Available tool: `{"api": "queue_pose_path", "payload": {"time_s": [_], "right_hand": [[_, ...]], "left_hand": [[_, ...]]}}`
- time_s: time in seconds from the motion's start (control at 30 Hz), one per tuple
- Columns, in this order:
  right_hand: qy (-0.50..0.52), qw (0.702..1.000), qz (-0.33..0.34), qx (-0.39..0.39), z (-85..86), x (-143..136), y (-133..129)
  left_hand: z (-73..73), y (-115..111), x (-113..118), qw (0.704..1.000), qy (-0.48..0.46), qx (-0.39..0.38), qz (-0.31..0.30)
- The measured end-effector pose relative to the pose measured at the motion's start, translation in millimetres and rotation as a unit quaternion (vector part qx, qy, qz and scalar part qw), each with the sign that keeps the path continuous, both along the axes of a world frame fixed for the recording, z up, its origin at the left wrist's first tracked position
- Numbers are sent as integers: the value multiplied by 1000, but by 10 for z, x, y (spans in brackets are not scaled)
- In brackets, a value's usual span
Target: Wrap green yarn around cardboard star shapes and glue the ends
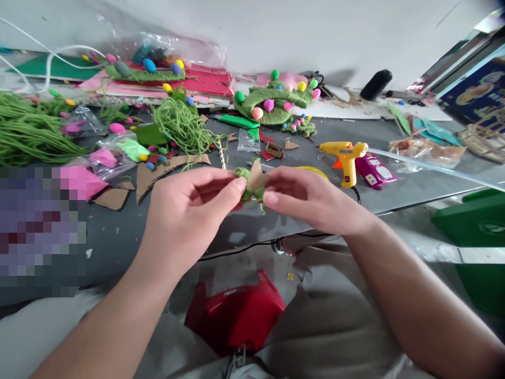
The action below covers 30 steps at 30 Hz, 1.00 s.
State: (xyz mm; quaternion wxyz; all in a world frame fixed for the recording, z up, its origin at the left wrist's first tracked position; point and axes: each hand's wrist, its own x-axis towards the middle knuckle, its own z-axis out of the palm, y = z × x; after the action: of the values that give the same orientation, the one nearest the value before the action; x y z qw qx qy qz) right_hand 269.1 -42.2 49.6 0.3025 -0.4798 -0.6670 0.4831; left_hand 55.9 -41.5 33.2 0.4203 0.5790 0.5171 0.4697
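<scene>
Between my hands, above the table's front edge, is a small cardboard piece [257, 176] partly wrapped in green yarn [242, 173]. My left hand [189, 210] pinches its wrapped left side between thumb and fingers. On the right side, my right hand [307, 197] grips the piece, thumb below and fingers behind. A pointed bare part of the cardboard sticks up between them. Loose yarn ends hang beneath it. The fingertips behind the piece are partly hidden.
Right of my hands lie a yellow glue gun [344, 158] and a purple packet [376, 169]. Behind are yarn-wrapped shapes with colored balls [268, 105]. Tangled green yarn [183, 123] and cardboard scraps [112, 199] lie left. A red stool [236, 316] stands below.
</scene>
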Motion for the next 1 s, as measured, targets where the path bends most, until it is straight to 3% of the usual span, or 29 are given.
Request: {"api": "queue_pose_path", "payload": {"time_s": [0.17, 0.33, 0.43, 0.53, 0.6, 0.77, 0.93, 1.0], "right_hand": [[11, 1000, -5, 26, -86, -14, 11], [-9, 1000, -19, 14, -14, 64, 43], [-21, 994, -90, 58, 30, 195, 106], [22, 968, -212, 131, 21, 322, 216], [24, 951, -258, 166, -11, 364, 296], [-65, 933, -302, 184, -78, 380, 442], [74, 882, -354, 301, 26, 515, 430], [93, 883, -345, 305, 54, 538, 384]], "left_hand": [[-35, 38, 57, 998, -62, -17, 25], [-101, 113, 34, 992, -118, -8, 35], [-132, 179, -6, 990, -130, -12, 45], [-147, 224, -40, 990, -137, -33, 24], [-158, 237, -59, 990, -135, -51, 1], [-197, 237, -134, 987, -136, -82, -25], [-205, 233, -265, 986, -129, -101, -1], [-212, 223, -309, 986, -125, -108, 11]]}}
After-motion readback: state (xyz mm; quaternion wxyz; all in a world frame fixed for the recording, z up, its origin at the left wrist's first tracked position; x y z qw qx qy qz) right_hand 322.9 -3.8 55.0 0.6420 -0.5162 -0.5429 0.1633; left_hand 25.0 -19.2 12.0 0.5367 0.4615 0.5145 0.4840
